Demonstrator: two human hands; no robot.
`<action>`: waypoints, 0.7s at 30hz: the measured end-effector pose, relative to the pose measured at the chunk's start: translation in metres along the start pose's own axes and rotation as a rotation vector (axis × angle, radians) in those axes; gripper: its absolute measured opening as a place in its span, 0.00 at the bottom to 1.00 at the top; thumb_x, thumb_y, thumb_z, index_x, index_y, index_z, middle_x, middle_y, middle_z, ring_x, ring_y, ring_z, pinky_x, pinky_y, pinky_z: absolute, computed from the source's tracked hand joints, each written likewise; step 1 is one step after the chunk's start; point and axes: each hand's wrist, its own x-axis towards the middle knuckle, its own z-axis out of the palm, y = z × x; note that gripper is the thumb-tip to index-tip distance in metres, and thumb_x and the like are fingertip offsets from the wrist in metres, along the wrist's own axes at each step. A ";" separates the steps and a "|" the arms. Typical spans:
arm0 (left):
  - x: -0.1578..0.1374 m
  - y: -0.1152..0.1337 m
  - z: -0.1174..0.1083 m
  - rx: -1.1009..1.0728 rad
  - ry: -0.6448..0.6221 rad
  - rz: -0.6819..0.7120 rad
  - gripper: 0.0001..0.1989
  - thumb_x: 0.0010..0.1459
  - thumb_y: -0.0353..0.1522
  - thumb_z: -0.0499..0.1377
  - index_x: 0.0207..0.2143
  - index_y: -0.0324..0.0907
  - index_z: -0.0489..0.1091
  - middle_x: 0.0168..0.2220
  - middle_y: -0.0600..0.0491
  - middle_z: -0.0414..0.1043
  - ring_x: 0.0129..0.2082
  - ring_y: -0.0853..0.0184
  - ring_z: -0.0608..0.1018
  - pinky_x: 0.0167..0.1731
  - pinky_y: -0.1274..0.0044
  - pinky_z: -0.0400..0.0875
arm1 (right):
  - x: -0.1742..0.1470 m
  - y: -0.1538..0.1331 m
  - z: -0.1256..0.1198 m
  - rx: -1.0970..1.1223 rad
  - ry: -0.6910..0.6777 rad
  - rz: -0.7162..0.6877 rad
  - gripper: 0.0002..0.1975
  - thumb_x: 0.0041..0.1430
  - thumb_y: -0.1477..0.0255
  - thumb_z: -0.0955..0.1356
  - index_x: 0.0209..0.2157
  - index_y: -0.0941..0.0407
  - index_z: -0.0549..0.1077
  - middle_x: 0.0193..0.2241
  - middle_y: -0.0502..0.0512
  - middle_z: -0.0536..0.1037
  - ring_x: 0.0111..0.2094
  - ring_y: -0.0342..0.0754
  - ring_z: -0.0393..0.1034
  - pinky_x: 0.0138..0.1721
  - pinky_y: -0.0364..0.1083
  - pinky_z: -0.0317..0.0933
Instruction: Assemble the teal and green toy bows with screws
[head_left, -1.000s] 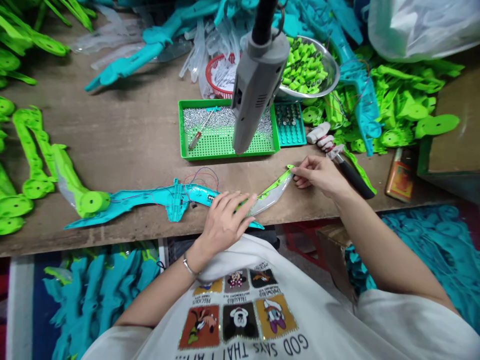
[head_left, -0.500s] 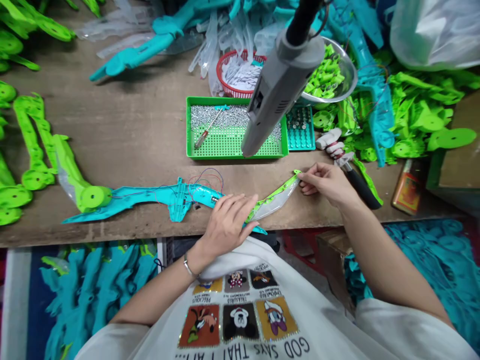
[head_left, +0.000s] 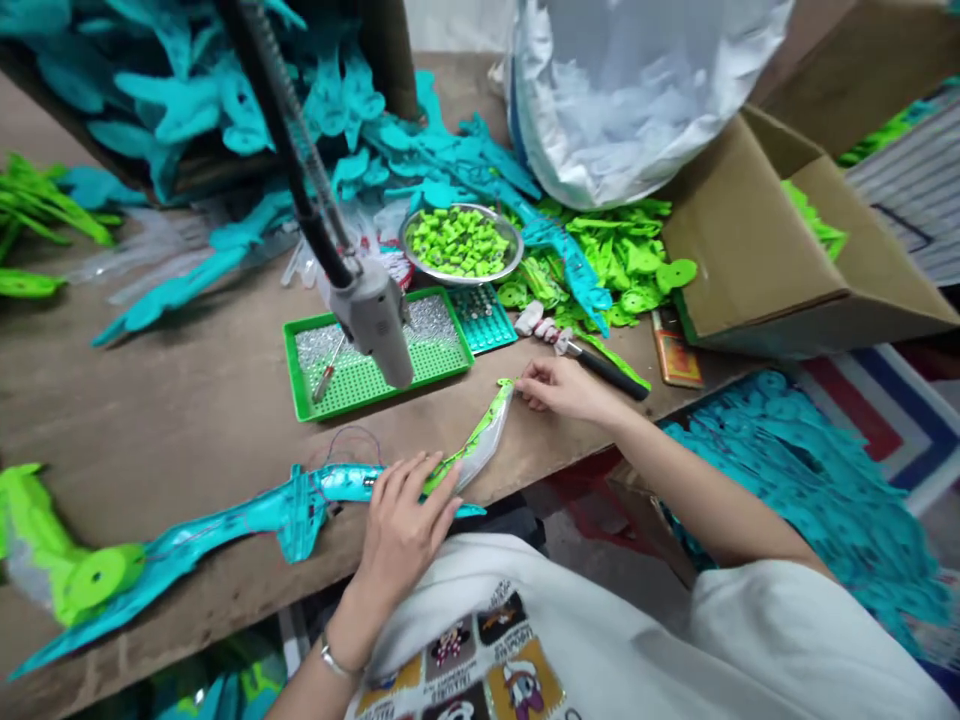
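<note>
A long turquoise plastic toy shell [head_left: 225,528], probably a toy weapon half, lies along the table's front edge with thin wires on it. My left hand [head_left: 405,515] lies flat over its right end, fingers stretched out, hiding part of it. From beneath those fingers a curved green and clear plastic blade piece [head_left: 480,448] slants up to the right. At its tip, my right hand [head_left: 556,388] is closed in a pinch. A lime green piece with a round disc [head_left: 105,578] sits on the shell's left end.
A grey hanging power screwdriver [head_left: 375,325] hangs over a green tray [head_left: 375,390] of screws. Behind are a metal bowl [head_left: 517,258] of green bits and a white sack [head_left: 529,130]. A black-handled tool [head_left: 611,372] and a cardboard box [head_left: 750,260] are at right.
The view has swung to the right, bringing the cardboard box and sack further in. Both hands keep nearly the same hold on the parts.
</note>
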 end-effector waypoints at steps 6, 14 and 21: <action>-0.004 -0.004 -0.002 0.026 -0.023 0.056 0.23 0.69 0.35 0.56 0.64 0.37 0.63 0.57 0.39 0.72 0.58 0.53 0.73 0.57 0.60 0.66 | 0.003 0.000 -0.085 -0.313 0.420 -0.198 0.08 0.58 0.66 0.68 0.30 0.55 0.75 0.26 0.54 0.80 0.28 0.49 0.74 0.34 0.47 0.67; 0.003 0.004 -0.011 -0.025 0.088 0.110 0.23 0.66 0.29 0.59 0.63 0.36 0.63 0.57 0.38 0.72 0.60 0.54 0.72 0.58 0.60 0.68 | 0.108 -0.004 -0.170 -0.545 0.619 -0.175 0.25 0.54 0.80 0.66 0.55 0.59 0.71 0.54 0.66 0.78 0.56 0.62 0.72 0.59 0.60 0.63; -0.014 0.002 -0.028 -0.076 0.280 0.147 0.29 0.55 0.16 0.65 0.60 0.34 0.67 0.47 0.40 0.77 0.52 0.56 0.77 0.53 0.63 0.72 | 0.107 -0.038 -0.212 -0.742 0.767 -0.167 0.21 0.63 0.82 0.61 0.57 0.66 0.70 0.58 0.69 0.73 0.61 0.56 0.64 0.63 0.53 0.55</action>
